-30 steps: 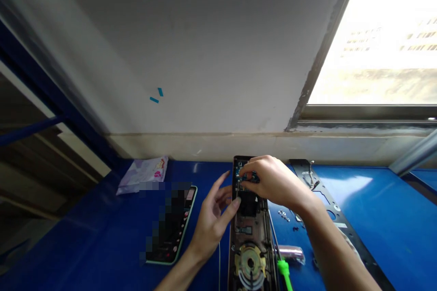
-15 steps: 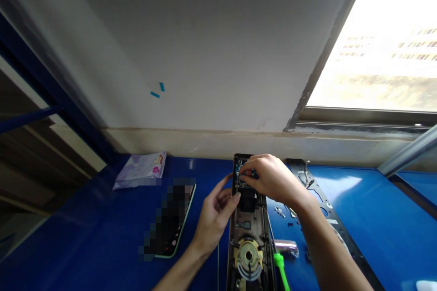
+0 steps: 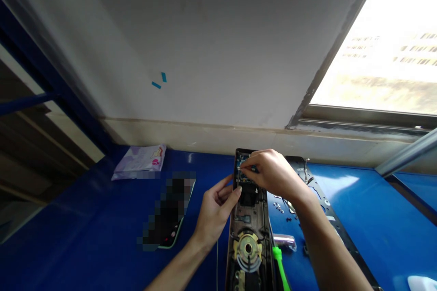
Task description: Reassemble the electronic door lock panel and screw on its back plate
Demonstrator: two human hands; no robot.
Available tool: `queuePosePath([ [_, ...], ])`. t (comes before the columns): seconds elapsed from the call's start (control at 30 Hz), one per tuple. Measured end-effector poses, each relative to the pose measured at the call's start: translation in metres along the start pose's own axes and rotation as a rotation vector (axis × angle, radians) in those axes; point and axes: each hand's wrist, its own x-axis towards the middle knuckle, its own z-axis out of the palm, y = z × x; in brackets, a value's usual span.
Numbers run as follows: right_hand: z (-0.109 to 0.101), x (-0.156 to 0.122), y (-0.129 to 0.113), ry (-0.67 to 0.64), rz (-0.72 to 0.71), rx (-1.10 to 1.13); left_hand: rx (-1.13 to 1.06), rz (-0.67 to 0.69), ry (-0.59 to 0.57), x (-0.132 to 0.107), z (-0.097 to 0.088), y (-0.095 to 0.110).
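The left grip [image 3: 215,213] and right grip [image 3: 273,173] are bare, slim-fingered hands on bare forearms [image 3: 322,238] narrowing toward the wrists.

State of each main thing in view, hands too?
Housing, open, insides exposed
Board, exposed, partly hidden
Left hand, touching housing's edge
Right hand, bunched over board
Phone, flat, screen up
Green tool, lying beside housing
Pink roll, on its side
Panel, flat
Small metal parts, loose
Packet, flat, seal unclear
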Motion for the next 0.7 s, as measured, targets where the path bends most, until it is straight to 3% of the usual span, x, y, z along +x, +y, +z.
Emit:
queuePosePath([
  [0.7,0.0033,-0.0024,0.0013,0.025,-0.016,-0.046,-0.021,-0.012,-0.009,0.0001,0.0007,0.0031],
])
